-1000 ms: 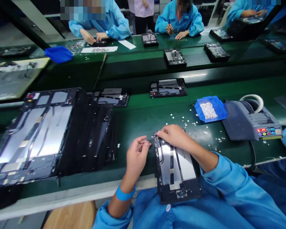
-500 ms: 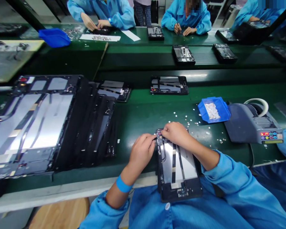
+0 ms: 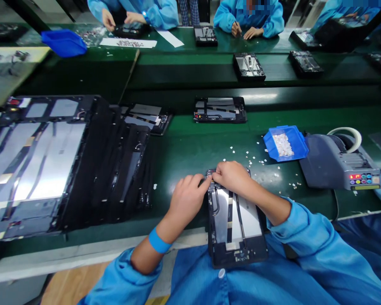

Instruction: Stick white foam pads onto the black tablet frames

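Note:
An open tablet chassis (image 3: 235,224) with silver panels and black strips lies lengthwise in front of me, its near end over the table edge on my lap. My right hand (image 3: 233,178) rests on its far left corner, fingers pinched together there. My left hand (image 3: 187,199) touches the same corner from the left, fingertips meeting the right hand. What lies between the fingertips is too small to see. A blue band circles my left wrist.
A slanted stack of chassis (image 3: 60,161) fills the left. A blue bin of small white parts (image 3: 284,144) and a grey tape dispenser (image 3: 339,163) stand right. White bits are scattered on the green mat (image 3: 184,156). More chassis lie on the belt; other workers sit opposite.
My left hand moved right from beside the chassis until its fingertips met the right hand at the far left corner. The right hand stayed put.

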Demonstrator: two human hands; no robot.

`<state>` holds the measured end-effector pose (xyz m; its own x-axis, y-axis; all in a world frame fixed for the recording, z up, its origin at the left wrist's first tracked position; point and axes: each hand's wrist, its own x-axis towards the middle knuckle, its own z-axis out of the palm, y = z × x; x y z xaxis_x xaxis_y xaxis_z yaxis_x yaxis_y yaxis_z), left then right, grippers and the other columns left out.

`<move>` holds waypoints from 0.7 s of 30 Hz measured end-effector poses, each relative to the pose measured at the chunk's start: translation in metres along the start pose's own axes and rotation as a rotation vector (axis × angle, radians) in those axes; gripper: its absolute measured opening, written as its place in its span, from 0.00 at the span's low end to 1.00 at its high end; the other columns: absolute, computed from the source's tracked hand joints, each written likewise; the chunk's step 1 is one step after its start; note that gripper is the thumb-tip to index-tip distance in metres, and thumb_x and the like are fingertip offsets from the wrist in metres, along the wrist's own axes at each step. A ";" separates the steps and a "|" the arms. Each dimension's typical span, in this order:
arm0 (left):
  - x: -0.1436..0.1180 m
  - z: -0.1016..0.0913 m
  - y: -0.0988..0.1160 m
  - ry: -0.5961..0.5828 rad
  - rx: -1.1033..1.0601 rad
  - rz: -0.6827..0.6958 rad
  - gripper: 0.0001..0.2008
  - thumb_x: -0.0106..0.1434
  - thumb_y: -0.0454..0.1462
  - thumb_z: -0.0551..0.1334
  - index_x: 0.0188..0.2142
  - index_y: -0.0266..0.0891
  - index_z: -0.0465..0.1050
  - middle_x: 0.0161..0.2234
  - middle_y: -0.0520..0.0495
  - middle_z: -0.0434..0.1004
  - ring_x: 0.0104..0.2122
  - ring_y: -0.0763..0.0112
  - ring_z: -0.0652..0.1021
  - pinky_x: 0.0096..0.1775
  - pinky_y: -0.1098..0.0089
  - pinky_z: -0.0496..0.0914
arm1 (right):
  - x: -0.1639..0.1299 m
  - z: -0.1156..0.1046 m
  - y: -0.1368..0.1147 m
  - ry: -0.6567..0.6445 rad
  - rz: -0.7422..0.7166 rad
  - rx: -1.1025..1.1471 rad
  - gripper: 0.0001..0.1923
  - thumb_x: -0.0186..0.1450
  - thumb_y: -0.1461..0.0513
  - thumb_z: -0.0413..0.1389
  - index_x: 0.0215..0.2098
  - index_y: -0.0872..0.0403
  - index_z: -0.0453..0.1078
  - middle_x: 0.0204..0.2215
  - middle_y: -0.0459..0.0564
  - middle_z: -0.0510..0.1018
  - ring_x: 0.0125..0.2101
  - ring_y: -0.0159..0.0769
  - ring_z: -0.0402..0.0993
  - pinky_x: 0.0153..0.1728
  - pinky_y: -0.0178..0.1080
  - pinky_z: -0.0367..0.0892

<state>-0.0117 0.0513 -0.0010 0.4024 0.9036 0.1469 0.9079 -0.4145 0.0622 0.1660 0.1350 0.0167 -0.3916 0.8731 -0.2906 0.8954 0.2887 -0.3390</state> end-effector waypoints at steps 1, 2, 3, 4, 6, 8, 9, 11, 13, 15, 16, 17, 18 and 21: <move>0.001 -0.003 0.002 -0.028 0.025 0.003 0.17 0.71 0.32 0.59 0.56 0.42 0.77 0.45 0.40 0.80 0.39 0.56 0.75 0.36 0.60 0.67 | -0.003 0.003 0.003 0.024 -0.016 0.023 0.10 0.70 0.57 0.57 0.37 0.53 0.78 0.33 0.52 0.83 0.33 0.40 0.78 0.32 0.36 0.60; 0.003 -0.006 0.003 -0.054 0.036 0.006 0.16 0.72 0.32 0.58 0.56 0.41 0.77 0.44 0.40 0.80 0.39 0.56 0.75 0.36 0.60 0.67 | -0.007 0.007 0.007 0.058 -0.050 0.049 0.09 0.71 0.58 0.56 0.40 0.53 0.77 0.33 0.51 0.83 0.33 0.39 0.77 0.33 0.36 0.60; 0.005 -0.009 0.002 -0.077 0.029 0.008 0.16 0.72 0.32 0.58 0.56 0.41 0.77 0.43 0.40 0.80 0.39 0.56 0.75 0.36 0.60 0.67 | -0.012 0.012 0.012 0.102 -0.107 0.068 0.08 0.72 0.59 0.56 0.42 0.53 0.77 0.34 0.50 0.82 0.34 0.38 0.77 0.34 0.36 0.61; 0.006 -0.010 0.000 -0.098 0.004 0.011 0.16 0.72 0.32 0.58 0.55 0.41 0.77 0.42 0.41 0.80 0.39 0.56 0.75 0.36 0.61 0.67 | -0.017 0.018 0.018 0.151 -0.189 0.075 0.09 0.73 0.61 0.55 0.45 0.53 0.76 0.36 0.51 0.82 0.35 0.38 0.76 0.36 0.36 0.63; 0.010 -0.010 -0.007 -0.127 -0.091 0.006 0.17 0.72 0.31 0.57 0.55 0.43 0.78 0.41 0.42 0.80 0.40 0.58 0.76 0.38 0.62 0.68 | -0.029 0.029 0.028 0.246 -0.385 0.044 0.11 0.74 0.65 0.52 0.49 0.54 0.76 0.38 0.52 0.80 0.38 0.38 0.74 0.41 0.37 0.64; 0.012 -0.006 -0.017 -0.127 -0.248 -0.006 0.18 0.71 0.30 0.56 0.55 0.45 0.78 0.42 0.43 0.81 0.41 0.59 0.76 0.42 0.62 0.69 | -0.038 0.038 0.035 0.303 -0.533 -0.030 0.15 0.74 0.67 0.51 0.54 0.53 0.76 0.39 0.53 0.78 0.39 0.39 0.70 0.43 0.38 0.64; 0.014 -0.004 -0.022 -0.117 -0.348 -0.020 0.19 0.71 0.29 0.55 0.54 0.45 0.78 0.44 0.44 0.81 0.42 0.60 0.77 0.44 0.62 0.70 | -0.041 0.041 0.036 0.316 -0.567 -0.070 0.16 0.74 0.67 0.51 0.56 0.52 0.75 0.39 0.53 0.77 0.38 0.39 0.69 0.43 0.39 0.64; 0.017 -0.001 -0.027 -0.084 -0.548 -0.082 0.19 0.70 0.29 0.53 0.52 0.44 0.79 0.46 0.46 0.82 0.46 0.62 0.79 0.49 0.62 0.71 | -0.043 0.042 0.035 0.315 -0.579 -0.145 0.17 0.74 0.66 0.52 0.59 0.52 0.73 0.39 0.53 0.76 0.37 0.39 0.67 0.40 0.39 0.64; 0.022 0.000 -0.027 -0.049 -0.669 -0.195 0.18 0.70 0.31 0.53 0.51 0.42 0.79 0.48 0.45 0.83 0.48 0.62 0.79 0.51 0.63 0.71 | -0.040 0.038 0.032 0.286 -0.570 -0.189 0.17 0.73 0.66 0.53 0.59 0.52 0.73 0.40 0.54 0.75 0.38 0.40 0.67 0.38 0.39 0.64; 0.029 -0.002 -0.025 -0.047 -0.683 -0.305 0.16 0.70 0.34 0.55 0.51 0.41 0.78 0.47 0.44 0.83 0.46 0.61 0.80 0.48 0.63 0.71 | -0.034 0.033 0.032 0.240 -0.583 -0.148 0.16 0.72 0.67 0.54 0.56 0.52 0.75 0.40 0.53 0.75 0.38 0.40 0.68 0.38 0.38 0.65; 0.033 -0.002 -0.024 -0.072 -0.682 -0.339 0.16 0.69 0.36 0.56 0.51 0.40 0.78 0.46 0.44 0.83 0.44 0.60 0.81 0.46 0.64 0.72 | -0.032 0.030 0.034 0.224 -0.600 -0.089 0.16 0.72 0.68 0.54 0.55 0.51 0.75 0.40 0.52 0.76 0.39 0.39 0.69 0.40 0.38 0.66; 0.038 -0.002 -0.023 -0.115 -0.693 -0.357 0.15 0.68 0.38 0.57 0.50 0.40 0.78 0.44 0.44 0.83 0.41 0.61 0.81 0.43 0.64 0.71 | -0.031 0.027 0.037 0.227 -0.613 -0.010 0.17 0.72 0.69 0.53 0.54 0.51 0.76 0.40 0.51 0.76 0.39 0.38 0.70 0.41 0.38 0.67; 0.043 0.000 -0.024 -0.163 -0.717 -0.366 0.14 0.67 0.40 0.58 0.48 0.40 0.78 0.41 0.45 0.83 0.39 0.61 0.81 0.40 0.65 0.71 | -0.032 0.025 0.040 0.254 -0.613 0.084 0.18 0.71 0.69 0.52 0.54 0.51 0.76 0.40 0.51 0.77 0.40 0.38 0.72 0.43 0.38 0.68; 0.057 0.005 -0.027 -0.261 -0.834 -0.393 0.13 0.62 0.45 0.61 0.41 0.40 0.75 0.32 0.48 0.81 0.32 0.63 0.79 0.33 0.67 0.68 | -0.052 0.020 0.051 0.426 -0.533 0.343 0.18 0.71 0.68 0.50 0.55 0.54 0.75 0.42 0.54 0.80 0.43 0.39 0.75 0.46 0.40 0.70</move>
<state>-0.0128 0.1146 0.0008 0.1914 0.9483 -0.2530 0.6486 0.0713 0.7578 0.2283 0.0964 -0.0032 -0.5741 0.7463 0.3370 0.4650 0.6359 -0.6160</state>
